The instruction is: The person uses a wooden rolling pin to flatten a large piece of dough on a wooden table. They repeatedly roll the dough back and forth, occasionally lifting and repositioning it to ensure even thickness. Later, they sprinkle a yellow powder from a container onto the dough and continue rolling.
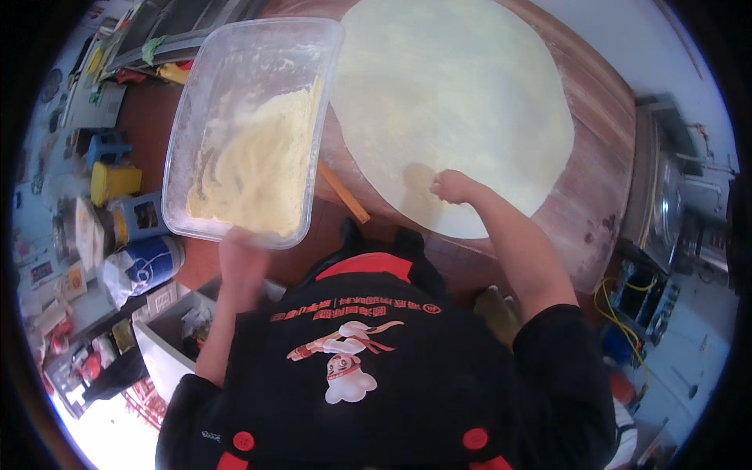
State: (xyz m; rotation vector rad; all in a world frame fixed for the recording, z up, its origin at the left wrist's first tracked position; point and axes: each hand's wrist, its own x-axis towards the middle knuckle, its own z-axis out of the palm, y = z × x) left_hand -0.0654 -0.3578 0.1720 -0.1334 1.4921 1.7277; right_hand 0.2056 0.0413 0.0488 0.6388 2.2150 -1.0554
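My left hand (242, 258), blurred, grips the near rim of a clear plastic tub (235, 41). Pale yellow flour (264, 164) lies in the tub, heaped towards its right side and near end. A large, thin round sheet of dough (452, 100) is spread over a wooden work table (593, 176), with yellowish flour dusted across it. Above the near part of the sheet is my right hand (452, 187), its fingers curled into a fist. Its shadow falls on the dough just to the left. Whether the fist holds any flour is hidden.
An orange-brown wooden stick (343, 191) juts out near the table's left edge. On the floor at left stand a yellow bin (114, 182) and a blue drum (150, 264). To the right are a metal sink unit (664, 200) and a yellow hose (625, 329).
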